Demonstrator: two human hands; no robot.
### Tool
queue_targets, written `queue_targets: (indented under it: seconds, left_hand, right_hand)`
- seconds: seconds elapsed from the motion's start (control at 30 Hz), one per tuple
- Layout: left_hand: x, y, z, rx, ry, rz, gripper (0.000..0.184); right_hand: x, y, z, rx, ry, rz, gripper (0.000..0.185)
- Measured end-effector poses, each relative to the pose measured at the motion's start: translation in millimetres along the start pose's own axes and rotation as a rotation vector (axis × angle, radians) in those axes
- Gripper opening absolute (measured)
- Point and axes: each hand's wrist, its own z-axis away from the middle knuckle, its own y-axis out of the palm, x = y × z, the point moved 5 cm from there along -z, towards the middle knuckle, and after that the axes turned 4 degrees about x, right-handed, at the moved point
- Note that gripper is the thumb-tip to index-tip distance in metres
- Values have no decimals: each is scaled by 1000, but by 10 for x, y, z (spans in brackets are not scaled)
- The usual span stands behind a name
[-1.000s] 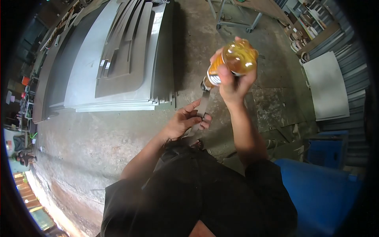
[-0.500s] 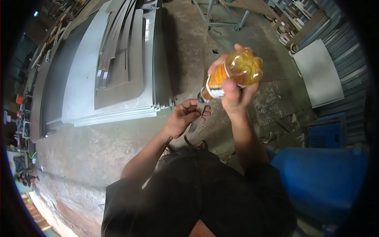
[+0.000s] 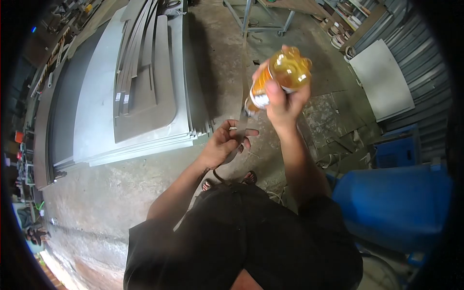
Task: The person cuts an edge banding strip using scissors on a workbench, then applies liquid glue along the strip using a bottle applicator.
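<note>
My left hand (image 3: 224, 145) pinches a long, thin strip (image 3: 244, 124) between thumb and fingers, with some fingers spread. The strip runs away from me toward the wheeled stand, and a loose end curls down near my feet. My right hand (image 3: 284, 99) is wrapped round a clear plastic bottle (image 3: 291, 69) of yellow liquid with an orange and white label. The bottle is tilted upside down, its neck pointing down and left at the strip, just beyond my left hand. Whether its mouth touches the strip I cannot tell; it is blurred.
Stacked sheets (image 3: 92, 96) lie to the left, with narrow strips on top. A wheeled metal stand (image 3: 285, 21) is ahead. At right are a leaning white panel (image 3: 382, 79), a blue drum (image 3: 391, 203) and a blue crate (image 3: 396, 153). A person (image 3: 36, 236) is at the far left.
My right hand and the bottle have moved slightly farther along the strip, widening the gap to my left hand. The camera view has shifted a little to the right.
</note>
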Motion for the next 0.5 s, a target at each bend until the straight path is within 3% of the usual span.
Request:
queue_targets:
  seconds: [0.03, 0.13, 0.3, 0.4, 0.5]
  left_hand:
    - [-23, 0, 19, 4, -15, -17, 50]
    - [-87, -31, 20, -6, -59, -50, 56]
    - [-7, -32, 71, -33, -189, 76, 65]
    - [-96, 9, 44, 57, -77, -76, 67]
    - [-127, 1, 27, 80, -14, -70, 62]
  right_hand:
    - [-15, -8, -148, 28, -157, 230, 64]
    - [-9, -21, -133, -66, -31, -62, 68]
    - [226, 127, -51, -4, -119, -258, 68]
    - [127, 66, -202, 30, -90, 15, 68]
    - [176, 52, -209, -28, -64, -59, 66]
